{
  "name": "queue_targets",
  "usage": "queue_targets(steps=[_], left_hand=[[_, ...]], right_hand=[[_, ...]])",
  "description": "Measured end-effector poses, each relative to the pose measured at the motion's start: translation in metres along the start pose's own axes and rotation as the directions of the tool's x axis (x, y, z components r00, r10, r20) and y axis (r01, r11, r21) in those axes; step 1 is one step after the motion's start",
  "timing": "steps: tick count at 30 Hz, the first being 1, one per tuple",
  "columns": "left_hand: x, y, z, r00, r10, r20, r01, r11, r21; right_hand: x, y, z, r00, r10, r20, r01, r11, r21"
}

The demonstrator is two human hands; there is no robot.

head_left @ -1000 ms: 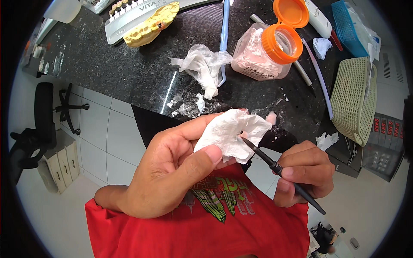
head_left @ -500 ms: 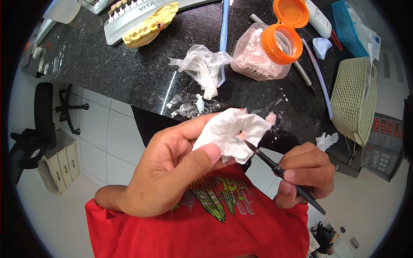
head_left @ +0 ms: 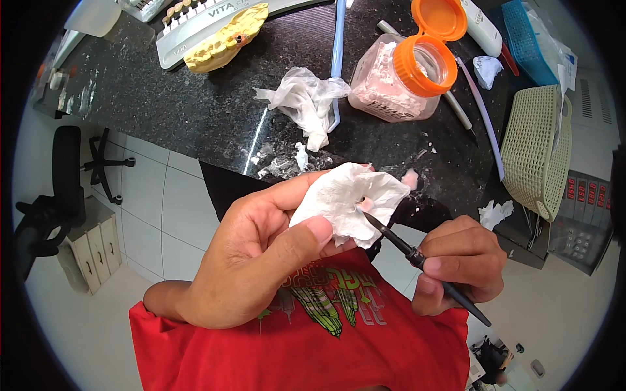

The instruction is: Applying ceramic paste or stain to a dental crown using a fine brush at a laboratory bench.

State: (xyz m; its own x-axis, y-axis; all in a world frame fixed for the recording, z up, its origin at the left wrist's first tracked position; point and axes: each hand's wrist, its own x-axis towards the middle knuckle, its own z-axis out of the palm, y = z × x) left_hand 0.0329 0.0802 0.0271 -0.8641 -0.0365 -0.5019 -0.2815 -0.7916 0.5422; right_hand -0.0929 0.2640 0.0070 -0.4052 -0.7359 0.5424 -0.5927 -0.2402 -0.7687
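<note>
My left hand [head_left: 261, 254] is closed round a white tissue [head_left: 332, 195], thumb on top and fingers beneath. Through a small opening near the tissue's middle shows a pink bit [head_left: 366, 204] with a dark spot beside it; the rest of what lies under the tissue is hidden. A slim black brush-like tool [head_left: 398, 242] is pinched in my right hand [head_left: 462, 264]. Its pointed tip is at the pink bit, and I cannot tell whether it touches. Beyond my hands, a pink blob [head_left: 409, 179] lies near the counter's front edge.
On the black speckled counter [head_left: 163, 111] stand an open jar of pink powder [head_left: 391, 85] with an orange lid, a yellow dental cast [head_left: 225, 42], a tooth shade guide [head_left: 173, 49] and crumpled tissue [head_left: 303, 98]. A pale green basket [head_left: 535, 143] and a blue basket [head_left: 525, 42] are at the right.
The black tool's tip and my right hand have shifted very slightly left, with the tip nearer the pink bit. My left hand and the tissue have barely moved.
</note>
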Motion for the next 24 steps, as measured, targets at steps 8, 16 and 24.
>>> queue_targets(steps=[8, 16, 24], left_hand=[[0.0007, -0.0013, -0.0017, 1.0, 0.005, 0.001, -0.005, 1.0, 0.01], [0.0004, -0.0006, 0.0027, 1.0, 0.007, -0.007, -0.007, 1.0, -0.001], [0.0011, -0.0017, 0.0019, 1.0, 0.011, -0.014, -0.011, 1.0, 0.001]], right_hand=[[-0.0008, -0.0001, -0.0006, 1.0, 0.006, 0.011, -0.006, 1.0, -0.001], [0.0, 0.0, -0.0002, 1.0, 0.005, 0.014, -0.005, 1.0, -0.002], [0.0008, 0.0007, -0.0007, 1.0, -0.01, 0.008, 0.01, 1.0, -0.009]])
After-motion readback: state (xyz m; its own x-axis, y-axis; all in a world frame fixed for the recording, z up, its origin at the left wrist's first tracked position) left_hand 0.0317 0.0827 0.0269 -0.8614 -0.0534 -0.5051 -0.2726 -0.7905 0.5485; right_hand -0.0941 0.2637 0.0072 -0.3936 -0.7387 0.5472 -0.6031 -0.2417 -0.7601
